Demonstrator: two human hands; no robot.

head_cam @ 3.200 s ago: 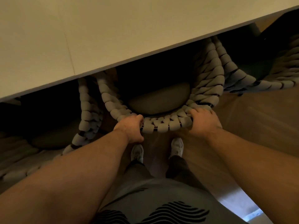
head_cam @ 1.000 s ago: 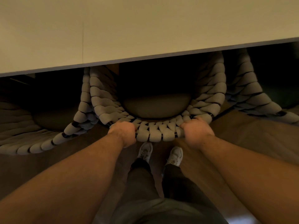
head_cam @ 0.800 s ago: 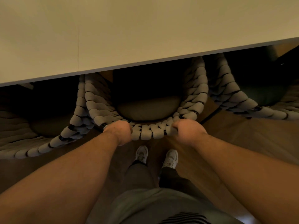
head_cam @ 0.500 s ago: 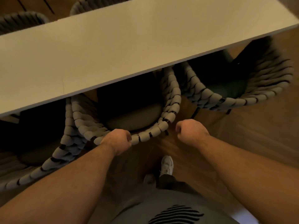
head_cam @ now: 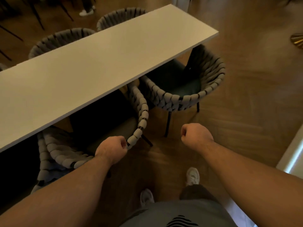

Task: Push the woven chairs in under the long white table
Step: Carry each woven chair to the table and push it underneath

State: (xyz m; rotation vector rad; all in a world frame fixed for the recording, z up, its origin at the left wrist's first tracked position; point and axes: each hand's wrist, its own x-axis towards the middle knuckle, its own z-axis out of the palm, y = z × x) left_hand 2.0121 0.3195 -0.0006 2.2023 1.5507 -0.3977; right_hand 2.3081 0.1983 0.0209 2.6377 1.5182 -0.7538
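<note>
The long white table (head_cam: 91,69) runs from the lower left to the upper right. A grey woven chair (head_cam: 141,110) is tucked under its near edge, and my left hand (head_cam: 113,149) grips the top of its curved back. My right hand (head_cam: 196,135) hangs over the wooden floor as a fist, holding nothing. To the right, another woven chair (head_cam: 185,95) stands at the table's end, its seat only partly under the top. A third woven chair (head_cam: 49,161) sits at the lower left.
Two more woven chairs (head_cam: 62,38) (head_cam: 118,17) stand on the far side of the table. Another person's white shoe (head_cam: 86,12) shows at the top. A pale ledge (head_cam: 293,154) runs along the right. My feet (head_cam: 192,176) stand on the wooden floor.
My right hand has let go of the chair back and pulled away as a fist. My view has lifted and swung right, bringing the table's end and the right-hand chair into sight.
</note>
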